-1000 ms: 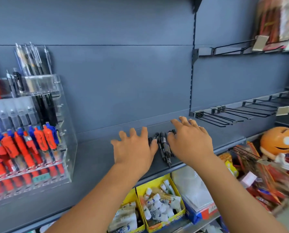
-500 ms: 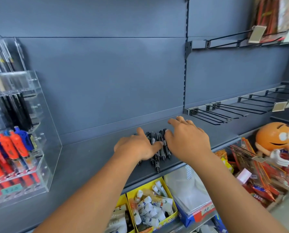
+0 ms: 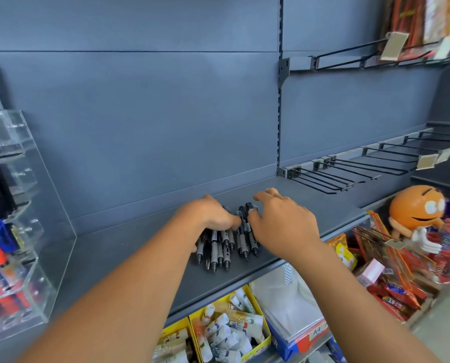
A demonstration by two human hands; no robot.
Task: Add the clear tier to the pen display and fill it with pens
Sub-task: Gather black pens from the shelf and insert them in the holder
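Gathering step: left hand (image 3: 208,218) curls fingers round the pens (image 3: 217,248) at 6 o'clock; right hand (image 3: 281,226), fingers loosely spread, touches two more. Next, I judge: carry them to the display (image 3: 32,231) at 9 o'clock

A: The pens (image 3: 220,248) under the fingers of the left hand (image 3: 209,216) are showing as black plastic, their grey grips looking matt and rubbery.

B: And the shelf (image 3: 140,247) beneath those fingers is looking like smooth, matt, grey-painted metal.

A: Left of the fingers, the pen display (image 3: 49,205) is gleaming as clear, glossy plastic.

B: Right of the fingers of the right hand (image 3: 282,225), the hooks (image 3: 320,179) are reading as thin black metal wire, and the orange figure (image 3: 415,206) beyond them is shining like glossy plastic.
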